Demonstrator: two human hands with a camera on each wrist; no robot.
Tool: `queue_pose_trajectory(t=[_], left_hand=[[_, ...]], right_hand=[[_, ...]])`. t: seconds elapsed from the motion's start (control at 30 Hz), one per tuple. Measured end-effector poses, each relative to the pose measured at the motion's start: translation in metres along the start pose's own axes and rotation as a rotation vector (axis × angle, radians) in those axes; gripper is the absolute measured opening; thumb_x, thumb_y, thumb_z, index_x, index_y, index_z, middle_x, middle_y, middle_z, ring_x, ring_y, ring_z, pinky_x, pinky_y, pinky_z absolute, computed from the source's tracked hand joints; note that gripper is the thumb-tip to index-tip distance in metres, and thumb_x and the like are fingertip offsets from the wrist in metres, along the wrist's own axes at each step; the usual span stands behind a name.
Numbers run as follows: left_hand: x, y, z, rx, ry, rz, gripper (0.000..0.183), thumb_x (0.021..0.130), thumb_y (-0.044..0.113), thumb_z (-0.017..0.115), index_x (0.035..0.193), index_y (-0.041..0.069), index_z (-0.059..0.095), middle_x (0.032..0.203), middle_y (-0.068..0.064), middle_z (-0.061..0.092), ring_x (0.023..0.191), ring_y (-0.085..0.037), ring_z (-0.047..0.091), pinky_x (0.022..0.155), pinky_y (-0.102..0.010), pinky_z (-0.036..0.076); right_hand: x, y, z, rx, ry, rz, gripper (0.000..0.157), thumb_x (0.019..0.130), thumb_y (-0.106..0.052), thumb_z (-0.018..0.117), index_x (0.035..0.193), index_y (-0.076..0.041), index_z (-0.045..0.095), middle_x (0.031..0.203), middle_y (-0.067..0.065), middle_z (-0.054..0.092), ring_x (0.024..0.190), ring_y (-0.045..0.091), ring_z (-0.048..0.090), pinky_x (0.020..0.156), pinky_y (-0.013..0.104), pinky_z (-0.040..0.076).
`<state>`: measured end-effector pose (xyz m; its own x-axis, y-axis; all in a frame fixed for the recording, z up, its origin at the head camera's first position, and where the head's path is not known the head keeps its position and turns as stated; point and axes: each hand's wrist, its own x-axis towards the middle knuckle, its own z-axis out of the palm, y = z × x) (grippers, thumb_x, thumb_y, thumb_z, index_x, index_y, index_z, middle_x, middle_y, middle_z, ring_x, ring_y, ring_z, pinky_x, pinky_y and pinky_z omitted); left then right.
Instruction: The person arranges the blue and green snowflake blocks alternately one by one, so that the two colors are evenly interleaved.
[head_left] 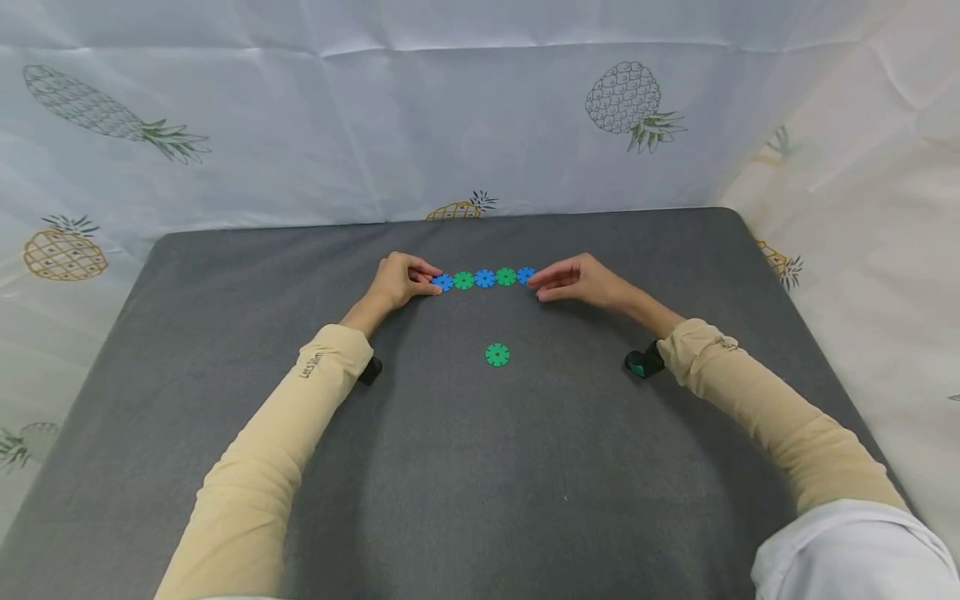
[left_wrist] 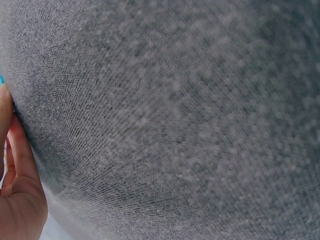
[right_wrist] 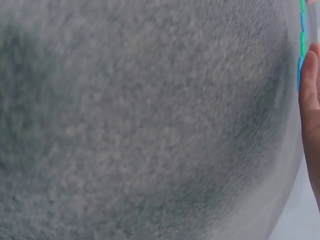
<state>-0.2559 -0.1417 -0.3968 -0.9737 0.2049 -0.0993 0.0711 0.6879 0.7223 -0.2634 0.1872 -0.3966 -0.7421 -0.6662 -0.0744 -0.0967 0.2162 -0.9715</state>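
Observation:
A row of small notched plastic discs lies across the far part of the table, blue and green by turns. My left hand (head_left: 396, 280) pinches the blue disc (head_left: 443, 282) at its left end between thumb and fingers. At the other end my right hand (head_left: 583, 282) has its fingertips right at the last blue disc (head_left: 527, 276), thumb apart from the fingers. Between them lie a green disc (head_left: 464, 281), a blue disc (head_left: 485, 278) and another green disc (head_left: 506, 277), edge to edge. The right wrist view shows the row edge-on beyond the fingers (right_wrist: 310, 80).
A single green disc (head_left: 497, 355) lies nearer the person, below the row. The grey cloth-covered table (head_left: 480, 483) ends at the back against a hanging white curtain (head_left: 450, 125) with pineapple prints. Dark wrist cameras (head_left: 643, 362) sit under both sleeves.

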Motion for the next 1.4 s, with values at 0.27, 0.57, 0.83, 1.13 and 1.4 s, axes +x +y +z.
queue_pose_trajectory(t=[0.27, 0.57, 0.83, 1.13, 1.4], left_hand=[[0.000, -0.002, 0.000, -0.012, -0.001, -0.001, 0.027, 0.081, 0.011, 0.078, 0.106, 0.000, 0.074, 0.086, -0.013, 0.070, 0.068, -0.009, 0.057, 0.065, -0.021, 0.044], [0.001, -0.004, 0.000, -0.011, 0.012, 0.008, 0.026, 0.080, 0.011, 0.079, 0.104, 0.000, 0.074, 0.085, -0.013, 0.070, 0.066, -0.006, 0.057, 0.066, -0.020, 0.044], [0.000, -0.004, 0.001, -0.002, 0.021, -0.009, 0.028, 0.080, 0.012, 0.079, 0.105, 0.001, 0.074, 0.086, -0.013, 0.071, 0.067, -0.007, 0.058, 0.071, -0.026, 0.048], [0.002, -0.003, 0.002, -0.008, 0.020, -0.014, 0.029, 0.079, 0.012, 0.080, 0.105, 0.001, 0.074, 0.085, -0.012, 0.071, 0.067, -0.008, 0.059, 0.071, -0.026, 0.048], [0.000, -0.002, 0.001, -0.023, 0.014, -0.030, 0.028, 0.080, 0.011, 0.079, 0.106, 0.000, 0.074, 0.085, -0.012, 0.071, 0.068, -0.009, 0.059, 0.072, -0.027, 0.048]], right_hand=[[0.004, -0.006, 0.012, 0.006, -0.150, -0.004, 0.034, 0.086, 0.002, 0.068, 0.119, 0.009, 0.063, 0.119, 0.023, 0.063, 0.101, 0.020, 0.065, 0.085, 0.035, 0.051], [0.019, -0.012, 0.028, -0.016, -0.345, 0.028, 0.037, 0.086, -0.002, 0.070, 0.120, 0.009, 0.063, 0.119, 0.023, 0.063, 0.106, 0.026, 0.063, 0.087, 0.036, 0.051], [0.034, -0.015, 0.043, 0.032, -0.537, 0.111, 0.037, 0.086, 0.004, 0.068, 0.121, 0.012, 0.060, 0.127, 0.020, 0.060, 0.118, 0.027, 0.057, 0.093, 0.038, 0.048], [0.042, -0.014, 0.052, 0.014, -0.635, 0.085, 0.038, 0.082, 0.009, 0.069, 0.118, 0.014, 0.061, 0.125, 0.021, 0.060, 0.119, 0.022, 0.056, 0.099, 0.037, 0.043], [0.038, -0.010, 0.056, 0.003, -0.639, 0.051, 0.036, 0.080, 0.011, 0.070, 0.115, 0.015, 0.062, 0.123, 0.024, 0.060, 0.117, 0.023, 0.057, 0.098, 0.038, 0.044]])
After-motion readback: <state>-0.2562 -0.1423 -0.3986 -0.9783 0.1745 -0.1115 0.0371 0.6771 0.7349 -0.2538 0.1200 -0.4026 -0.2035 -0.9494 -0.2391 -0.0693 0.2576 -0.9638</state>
